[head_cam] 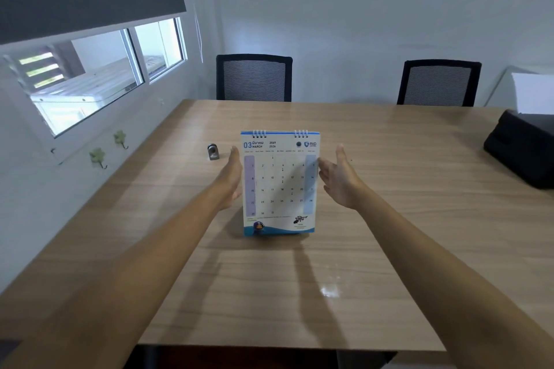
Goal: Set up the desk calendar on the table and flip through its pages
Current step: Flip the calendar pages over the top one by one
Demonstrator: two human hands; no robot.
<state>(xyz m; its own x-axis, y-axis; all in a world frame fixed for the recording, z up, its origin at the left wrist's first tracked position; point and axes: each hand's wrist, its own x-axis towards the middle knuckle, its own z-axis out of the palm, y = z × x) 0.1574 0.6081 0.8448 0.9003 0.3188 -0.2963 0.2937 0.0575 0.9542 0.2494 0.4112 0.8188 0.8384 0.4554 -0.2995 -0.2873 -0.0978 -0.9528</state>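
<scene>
A white and blue spiral-bound desk calendar [280, 183] stands upright on the wooden table [389, 219], its March 2026 page facing me. My left hand [232, 180] is at the calendar's left edge, fingers straight and apart, partly behind the page. My right hand [337, 178] is just beside the right edge, palm turned inward, fingers spread, holding nothing. Whether either hand touches the calendar cannot be told.
A small metal object [213, 152] lies on the table left of the calendar. A black bag [521, 150] sits at the right edge. Two black mesh chairs [254, 77] [439, 83] stand at the far side. A window and wall hooks [97, 156] are at left.
</scene>
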